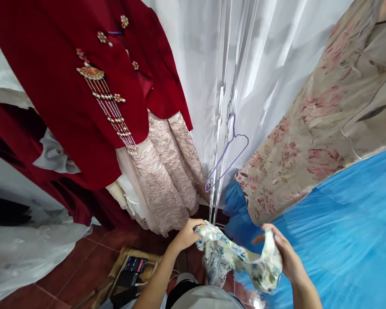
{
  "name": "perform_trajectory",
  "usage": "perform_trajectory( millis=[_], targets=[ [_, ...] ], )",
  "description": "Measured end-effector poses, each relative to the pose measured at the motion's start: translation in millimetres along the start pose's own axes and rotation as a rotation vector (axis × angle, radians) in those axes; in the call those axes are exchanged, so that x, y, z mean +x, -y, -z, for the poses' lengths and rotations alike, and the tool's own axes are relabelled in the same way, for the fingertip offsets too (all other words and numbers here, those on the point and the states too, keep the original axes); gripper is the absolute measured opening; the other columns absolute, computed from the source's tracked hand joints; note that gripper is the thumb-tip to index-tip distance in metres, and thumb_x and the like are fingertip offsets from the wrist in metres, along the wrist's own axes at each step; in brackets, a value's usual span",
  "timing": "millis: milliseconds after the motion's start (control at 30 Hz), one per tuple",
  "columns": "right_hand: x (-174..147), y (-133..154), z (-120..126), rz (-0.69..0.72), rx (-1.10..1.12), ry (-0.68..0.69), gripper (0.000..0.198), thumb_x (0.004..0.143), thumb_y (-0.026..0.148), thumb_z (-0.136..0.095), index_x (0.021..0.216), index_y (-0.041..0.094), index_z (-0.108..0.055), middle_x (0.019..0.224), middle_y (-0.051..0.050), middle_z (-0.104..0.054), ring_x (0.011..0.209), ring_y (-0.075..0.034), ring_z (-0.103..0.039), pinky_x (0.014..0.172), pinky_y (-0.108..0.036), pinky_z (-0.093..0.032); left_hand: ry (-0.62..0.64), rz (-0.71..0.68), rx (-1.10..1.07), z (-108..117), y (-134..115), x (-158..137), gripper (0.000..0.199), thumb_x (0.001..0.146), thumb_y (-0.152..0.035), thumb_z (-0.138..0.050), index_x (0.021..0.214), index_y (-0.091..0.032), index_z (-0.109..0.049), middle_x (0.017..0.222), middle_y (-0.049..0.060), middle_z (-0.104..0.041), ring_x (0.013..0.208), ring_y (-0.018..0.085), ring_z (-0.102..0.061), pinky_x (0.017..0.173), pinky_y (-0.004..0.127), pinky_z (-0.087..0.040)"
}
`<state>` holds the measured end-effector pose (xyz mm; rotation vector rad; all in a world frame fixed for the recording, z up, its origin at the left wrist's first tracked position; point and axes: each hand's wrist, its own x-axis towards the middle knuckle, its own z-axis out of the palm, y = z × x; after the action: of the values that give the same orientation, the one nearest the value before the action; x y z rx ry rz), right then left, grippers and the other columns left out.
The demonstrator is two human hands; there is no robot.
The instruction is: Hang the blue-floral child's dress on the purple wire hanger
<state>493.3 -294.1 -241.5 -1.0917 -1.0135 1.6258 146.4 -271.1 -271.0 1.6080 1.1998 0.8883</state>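
A: What do the left hand (189,234) and the right hand (284,249) do?
B: They are apart from each other, and each one is closed on the same floral garment (227,253). Some fingers of both hands are covered, so I cannot tell their exact hold.
A: Where does the garment lie, and along which line?
B: It is between the two hands, in front of the body. Its stretched upper edge makes the long axis, sloping down from left to right in the view. The right strap points upward; looser cloth falls below, near the left hand.
A: And further out?
B: Ahead is a purple hanger (234,134), well apart from the cloth. It is tilted, its lower end toward the left hand, which looks nearer.
A: Around it?
B: A white curtain (189,51) behind, a red jacket (90,124) on the left, blue tulle (341,223) on the right.
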Motion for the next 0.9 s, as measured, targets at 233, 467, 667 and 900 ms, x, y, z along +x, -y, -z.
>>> perform_trajectory(
  millis=[233, 467, 667, 900],
  targets=[
    [-3.9, 13.6, -38.1, -0.11, -0.478, 0.757, 0.045, 0.073, 0.049, -0.081, 0.104, 0.016, -0.079, 0.086, -0.007, -0.072, 0.08, -0.024, -0.064, 0.073, -0.032, -0.049, -0.142, -0.13, 0.12, 58.0, -48.1, -2.8, 0.01, 0.07, -0.014, -0.057, 0.062, -0.015, -0.064, 0.058, -0.002, -0.06, 0.057, 0.012, -0.052, 0.058, 0.023, -0.036],
    [12.5, 2.5, -33.7, -0.026, 0.087, 0.162, 0.025, 0.064, 0.045, -0.075, 0.06, 0.021, -0.067, 0.062, -0.005, -0.058, 0.065, -0.022, -0.052, 0.062, -0.033, -0.044, -0.378, -0.251, 0.044, 124.3, -68.4, 21.3, 0.031, 0.066, -0.027, -0.087, 0.081, -0.019, -0.061, 0.064, -0.006, -0.053, 0.059, 0.01, -0.048, 0.063, 0.022, -0.042],
    [47.0, 13.8, -64.1, 0.019, 0.117, 0.19, 0.028, 0.063, 0.043, -0.069, 0.051, 0.02, -0.059, 0.054, -0.003, -0.046, 0.055, -0.018, -0.038, 0.054, -0.031, -0.034, -0.101, -0.461, -0.367, 166.5, -66.3, 80.6, 0.054, 0.073, -0.027, -0.084, 0.117, -0.022, -0.052, 0.063, -0.008, -0.046, 0.063, 0.012, -0.05, 0.084, 0.038, -0.053],
    [51.3, 3.1, -73.8, 0.053, 0.11, 0.049, 0.031, 0.062, 0.047, -0.068, 0.052, 0.02, -0.059, 0.053, -0.002, -0.044, 0.054, -0.017, -0.034, 0.053, -0.03, -0.03, -0.197, -0.567, -0.502, 166.1, -76.2, 115.4, 0.038, 0.064, -0.036, -0.09, 0.075, -0.02, -0.057, 0.062, -0.003, -0.047, 0.065, 0.015, -0.052, 0.061, 0.027, -0.046]
  ],
)
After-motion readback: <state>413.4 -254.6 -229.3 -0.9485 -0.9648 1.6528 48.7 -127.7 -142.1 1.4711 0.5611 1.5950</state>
